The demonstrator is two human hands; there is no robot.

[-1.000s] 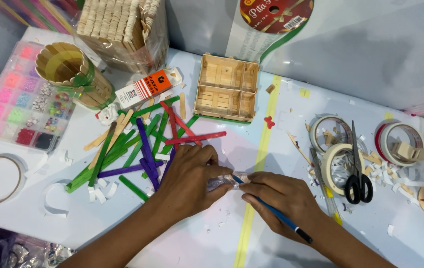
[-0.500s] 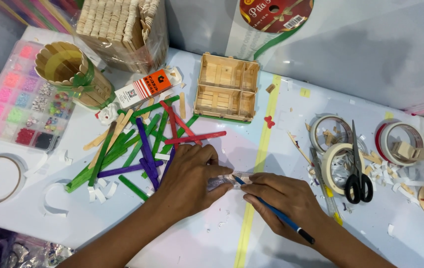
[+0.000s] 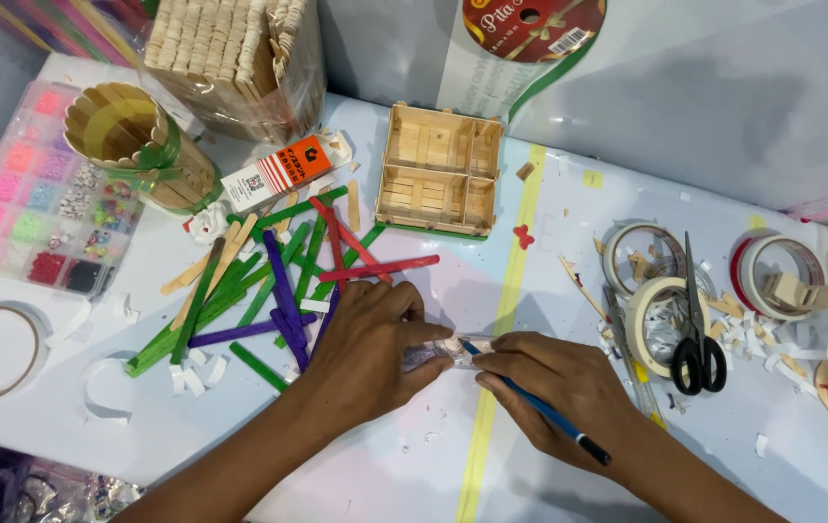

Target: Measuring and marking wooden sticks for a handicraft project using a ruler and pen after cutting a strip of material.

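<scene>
Small clear shiny piece [image 3: 438,351] pinned at frame centre by left hand [image 3: 368,353] | blue pencil [image 3: 540,407] gripped by right hand [image 3: 569,387] | piece mostly hidden under fingers, kind indeterminable.

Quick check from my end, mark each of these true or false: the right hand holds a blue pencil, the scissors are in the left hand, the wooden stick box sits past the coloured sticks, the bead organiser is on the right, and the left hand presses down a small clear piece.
1. The right hand holds a blue pencil. True.
2. The scissors are in the left hand. False: they lie on the tape rolls at the right, untouched.
3. The wooden stick box sits beyond the coloured sticks. True.
4. The bead organiser is on the right. False: it is at the far left.
5. The left hand presses down a small clear piece. True.
</scene>
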